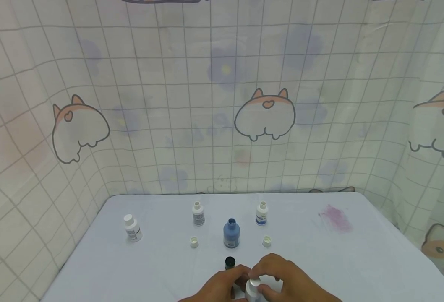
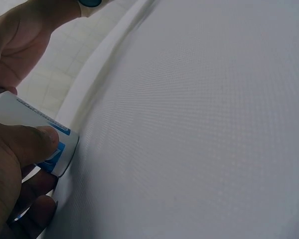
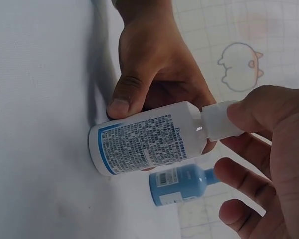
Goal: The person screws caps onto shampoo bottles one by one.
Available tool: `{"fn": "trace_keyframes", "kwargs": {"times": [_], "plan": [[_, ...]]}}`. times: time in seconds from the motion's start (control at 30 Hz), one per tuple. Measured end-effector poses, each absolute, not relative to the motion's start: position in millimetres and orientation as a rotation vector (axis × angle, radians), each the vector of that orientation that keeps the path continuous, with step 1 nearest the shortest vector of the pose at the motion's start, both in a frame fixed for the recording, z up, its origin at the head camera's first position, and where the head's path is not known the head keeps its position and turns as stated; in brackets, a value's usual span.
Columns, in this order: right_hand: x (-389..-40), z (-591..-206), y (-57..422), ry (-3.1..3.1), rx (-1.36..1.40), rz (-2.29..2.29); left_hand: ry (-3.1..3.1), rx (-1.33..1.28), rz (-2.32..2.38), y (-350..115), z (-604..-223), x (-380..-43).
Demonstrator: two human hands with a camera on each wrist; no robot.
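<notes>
A white bottle (image 3: 144,137) with a blue band and printed label stands at the table's near edge. My left hand (image 1: 222,285) grips its body, thumb along the side. At the top, my right hand (image 1: 288,277) pinches the white cap (image 3: 220,121) between thumb and forefinger; its other fingers hang loose. The cap sits on the neck, with a sliver of neck showing below. In the left wrist view the left thumb lies over the label of the white bottle (image 2: 62,152). A black round cap (image 1: 230,262) shows just behind the left hand; what lies below it is mostly hidden.
An uncapped blue bottle (image 1: 231,235) stands mid-table. Behind it are two uncapped white bottles, one left (image 1: 198,214) and one right (image 1: 261,214), with loose white caps (image 1: 194,242) in front of them. A capped white bottle (image 1: 133,228) stands far left. A pink stain (image 1: 336,218) marks the right side.
</notes>
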State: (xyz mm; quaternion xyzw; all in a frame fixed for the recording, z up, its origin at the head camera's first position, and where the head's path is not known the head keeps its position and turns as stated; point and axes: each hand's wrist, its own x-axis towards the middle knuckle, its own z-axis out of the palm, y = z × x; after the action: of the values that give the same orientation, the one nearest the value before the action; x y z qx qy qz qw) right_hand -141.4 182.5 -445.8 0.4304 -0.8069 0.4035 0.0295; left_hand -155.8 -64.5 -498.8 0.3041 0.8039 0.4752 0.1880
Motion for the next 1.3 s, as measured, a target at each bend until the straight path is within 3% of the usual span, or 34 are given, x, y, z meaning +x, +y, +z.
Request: {"fn": "trace_keyframes", "kwargs": {"times": [0.27,0.47,0.7,1.0,1.3], "plan": [[-139.4,-441.1,183.3,-2.746,1.097,1.29,2.281,0.864,1.315,-63.2,-498.8,-154.2],[-136.6,-443.9,183.1,-2.708,1.095,1.244,2.291,0.858,1.314,-63.3,-497.9,-154.3],[-140.8,-449.9,182.8,-2.536,1.281,1.23,2.298,0.868,1.307,-63.8,-497.4,-153.4],[-138.6,-442.6,182.8,-2.805,1.048,1.268,2.299,0.872,1.297,-63.2,-496.1,-153.7],[-141.2,-449.9,182.6,-2.543,1.269,1.215,2.298,0.869,1.307,-64.0,-495.4,-154.0]]}}
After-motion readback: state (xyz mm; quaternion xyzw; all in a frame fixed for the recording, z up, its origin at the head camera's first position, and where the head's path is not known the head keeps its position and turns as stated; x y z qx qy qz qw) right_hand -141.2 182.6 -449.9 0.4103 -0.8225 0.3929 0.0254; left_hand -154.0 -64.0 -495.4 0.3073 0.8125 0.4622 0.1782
